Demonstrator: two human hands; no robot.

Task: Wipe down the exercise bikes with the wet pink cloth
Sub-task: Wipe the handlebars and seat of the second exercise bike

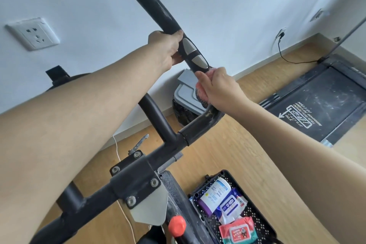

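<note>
The black handlebar (150, 4) of an exercise bike rises up and away from me, with silver pulse sensor plates (193, 53) on its grip. My left hand (168, 49) grips the bar just above the plates. My right hand (217, 87) grips the bar just below them, with the wet pink cloth (201, 90) wrapped around the bar under its fingers. Only small bits of the cloth show past the hand. The bike's clamp bracket (136, 182) and an orange knob (177, 226) lie close below me.
A black basket (265, 222) on the wooden floor holds wipe packs and a bottle. A treadmill (320, 105) lies at the right by the white wall. A grey-lidded bin (186, 93) stands behind the handlebar. A wall socket (32, 33) is at the left.
</note>
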